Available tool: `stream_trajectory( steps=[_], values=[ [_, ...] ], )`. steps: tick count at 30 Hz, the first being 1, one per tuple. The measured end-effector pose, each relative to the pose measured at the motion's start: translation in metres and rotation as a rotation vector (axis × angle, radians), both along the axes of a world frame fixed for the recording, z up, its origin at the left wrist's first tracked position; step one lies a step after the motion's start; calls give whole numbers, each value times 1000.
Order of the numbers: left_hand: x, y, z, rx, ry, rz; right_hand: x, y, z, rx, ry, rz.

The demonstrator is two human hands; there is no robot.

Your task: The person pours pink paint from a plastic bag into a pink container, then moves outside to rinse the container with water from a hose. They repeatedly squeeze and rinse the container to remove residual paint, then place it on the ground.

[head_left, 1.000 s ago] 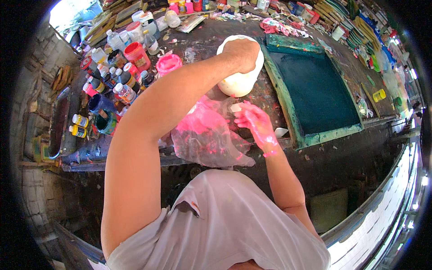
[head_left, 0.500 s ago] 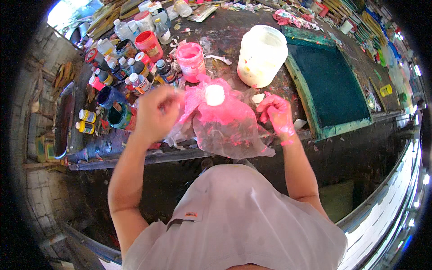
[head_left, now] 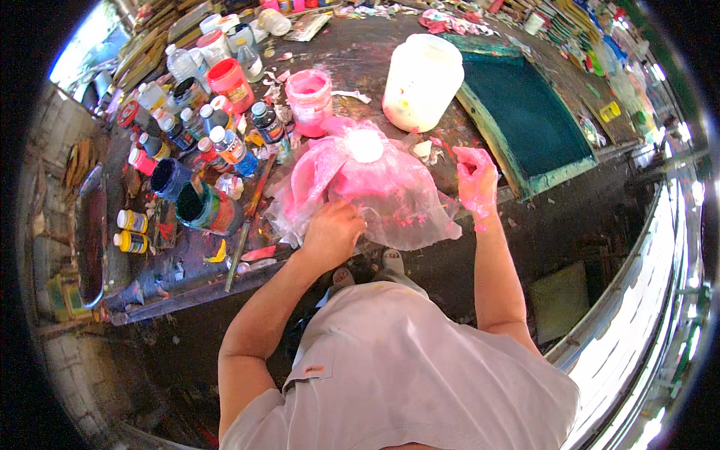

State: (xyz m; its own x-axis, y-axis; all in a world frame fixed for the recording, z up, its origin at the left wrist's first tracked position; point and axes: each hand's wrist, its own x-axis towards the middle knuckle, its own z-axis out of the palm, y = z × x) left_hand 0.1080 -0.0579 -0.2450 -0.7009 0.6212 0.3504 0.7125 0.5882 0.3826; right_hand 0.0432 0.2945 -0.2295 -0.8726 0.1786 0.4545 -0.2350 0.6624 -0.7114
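Note:
A crumpled clear plastic bag smeared with pink paint point(head_left: 379, 187) lies on the dark worktable point(head_left: 352, 56) in front of me, with a white round lid or blob point(head_left: 365, 145) on top of it. My left hand point(head_left: 330, 232) grips the bag's near left edge. Coated in pink paint, my right hand point(head_left: 475, 177) hovers just right of the bag with fingers spread, holding nothing. Just behind the bag stands a pink-stained tub point(head_left: 309, 91), and a large white plastic jar point(head_left: 421, 81) stands behind it to the right.
Several paint bottles and jars point(head_left: 217, 139) crowd the table's left side, with an open dark pot point(head_left: 206, 208) and a stick point(head_left: 249, 217) beside it. A green-framed printing screen point(head_left: 525, 120) lies at the right. The table's front edge runs just below the bag.
My left arm has come back from the white jar to the bag and now grips its near edge. The right hand has shifted slightly right, away from the bag.

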Motion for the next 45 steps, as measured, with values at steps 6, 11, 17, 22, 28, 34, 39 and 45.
stream_trajectory(
  steps=[6,11,17,22,28,34,39,45],
  values=[
    [-14,11,40,292,-41,118,75,-55,37,-318,46,249],
    [-42,13,80,338,104,318,115,-100,51,-336,-174,442],
    [-74,11,106,697,-2,471,83,-106,10,194,-419,596],
    [-35,13,103,1056,-123,372,29,-97,18,-607,-757,476],
    [25,6,38,367,-615,-218,-54,-85,-29,-923,-475,522],
    [18,11,33,209,-554,297,-104,-97,11,-1052,-218,837],
    [-8,-3,-18,221,-551,532,-124,-136,51,-865,-164,1056],
    [-14,36,12,696,-378,475,-114,-175,106,-565,-149,1205]
  ],
)
